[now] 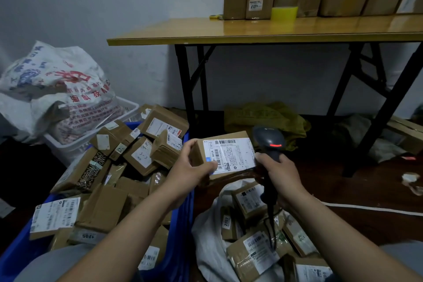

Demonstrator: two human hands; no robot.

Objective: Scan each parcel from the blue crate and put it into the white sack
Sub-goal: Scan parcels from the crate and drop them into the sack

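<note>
While my left hand point(193, 167) grips the parcel point(229, 155) at its left end, thumb on top over the label's edge and fingers curled round the far side, my right hand point(281, 170) is wrapped tight round the handle of the scanner point(269, 138). Parcel: small brown cardboard box, white shipping label facing up and covering most of the top, barcode along the far edge, a second barcode running sideways, "A21A" printed near the left, small blue patch at the label's left edge. It is held in the air between the blue crate point(185, 236) and the white sack point(206, 236), above the sack's far rim. Scanner head sits just beside the parcel's right edge, red strip lit, dark cable hanging down over the sack. Crate on my left is piled with brown labelled boxes. Sack mouth is open, several labelled boxes inside, one marked "2207". Behind, a wooden table point(229, 30) carries a row of cartons.
</note>
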